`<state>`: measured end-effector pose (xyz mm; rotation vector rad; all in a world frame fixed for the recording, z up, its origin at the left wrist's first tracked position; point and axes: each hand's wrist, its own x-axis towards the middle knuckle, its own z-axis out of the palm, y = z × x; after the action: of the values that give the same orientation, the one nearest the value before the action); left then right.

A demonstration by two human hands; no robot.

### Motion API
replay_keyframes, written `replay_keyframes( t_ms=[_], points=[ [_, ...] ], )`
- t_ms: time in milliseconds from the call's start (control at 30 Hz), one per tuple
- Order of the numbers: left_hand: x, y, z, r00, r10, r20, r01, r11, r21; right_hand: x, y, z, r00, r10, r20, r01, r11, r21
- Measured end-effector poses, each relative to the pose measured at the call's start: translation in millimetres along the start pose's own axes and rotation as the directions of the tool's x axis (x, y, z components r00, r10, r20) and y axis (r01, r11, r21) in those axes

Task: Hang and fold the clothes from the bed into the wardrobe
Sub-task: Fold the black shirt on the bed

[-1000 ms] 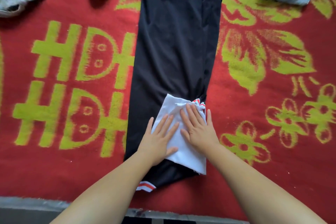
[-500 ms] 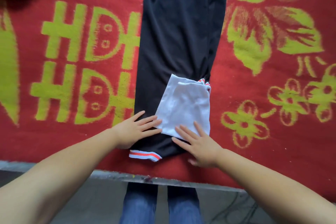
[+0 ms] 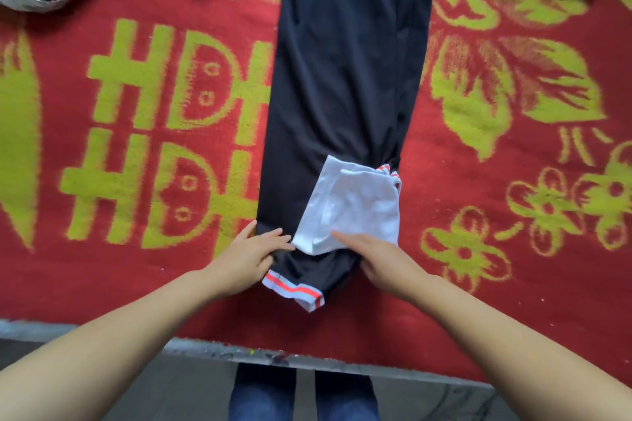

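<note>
Both bare forearms reach forward from the near edge. The left hand [image 3: 251,255] lies with fingers extended and slightly bent; the right hand [image 3: 379,258] lies with fingers pointing left.
</note>
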<state>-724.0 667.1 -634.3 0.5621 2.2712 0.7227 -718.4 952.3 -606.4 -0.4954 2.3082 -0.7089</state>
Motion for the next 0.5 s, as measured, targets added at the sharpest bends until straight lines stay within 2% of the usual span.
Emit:
replay_keyframes(
  t_ms=[33,67,133,167,233,300,400,500],
  points=[
    [7,5,-9,0.990,-0.138,-0.019,0.128,0.956,-0.264,8,1,-16,0.997,0.060,-0.042,-0.057,0.996,0.069],
    [13,11,-21,0.973,-0.213,-0.090,0.146,0.867,-0.477,16,1,-35,0.991,0.125,-0.051,-0.119,0.987,0.111],
    [29,15,-44,0.903,-0.360,-0.234,0.110,0.721,-0.684,35,6,-71,0.979,0.201,-0.027,-0.199,0.978,0.059],
    [39,16,-53,0.864,-0.424,-0.273,0.123,0.702,-0.701,44,9,-85,0.974,0.225,-0.028,-0.226,0.974,-0.009],
    [59,20,-66,0.808,-0.497,-0.318,0.185,0.725,-0.664,64,12,-109,0.948,0.310,-0.068,-0.317,0.936,-0.152],
    [78,22,-73,0.771,-0.532,-0.350,0.233,0.747,-0.622,80,10,-120,0.917,0.361,-0.173,-0.398,0.860,-0.320],
    [98,11,-73,0.701,-0.593,-0.396,0.323,0.760,-0.565,96,11,-109,0.878,0.290,-0.381,-0.461,0.726,-0.510],
    [105,1,-68,0.704,-0.578,-0.412,0.347,0.786,-0.512,96,21,-88,0.819,0.219,-0.531,-0.515,0.689,-0.510]
  ],
)
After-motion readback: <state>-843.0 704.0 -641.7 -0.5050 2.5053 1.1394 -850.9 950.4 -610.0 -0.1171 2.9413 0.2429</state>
